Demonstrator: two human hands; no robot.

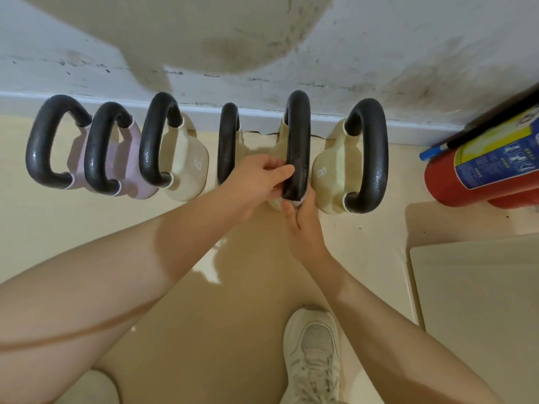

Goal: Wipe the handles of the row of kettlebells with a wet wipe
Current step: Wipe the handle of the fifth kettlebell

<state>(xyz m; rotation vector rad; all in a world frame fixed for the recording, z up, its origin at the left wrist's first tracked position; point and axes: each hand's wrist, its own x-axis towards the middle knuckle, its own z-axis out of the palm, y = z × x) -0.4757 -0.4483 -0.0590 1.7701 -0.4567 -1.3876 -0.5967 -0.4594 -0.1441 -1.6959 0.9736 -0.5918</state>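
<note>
Kettlebells stand in a row on the floor (pixel 233 287) against the wall. At the fifth handle (pixel 297 141), the left hand (pixel 256 182) pinches its near end while the right hand (pixel 300 225) grips a wet wipe (pixel 297 203) beneath. Best to wrap the wipe fully round and slide along the whole curve.

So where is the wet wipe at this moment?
In the head view, the wet wipe is right of centre, held by the right hand at the near end of the fifth kettlebell handle; little of it shows.

red fire extinguisher (pixel 478 170) lying right, white sneaker (pixel 313 351), stained wall (pixel 379 48)
</note>
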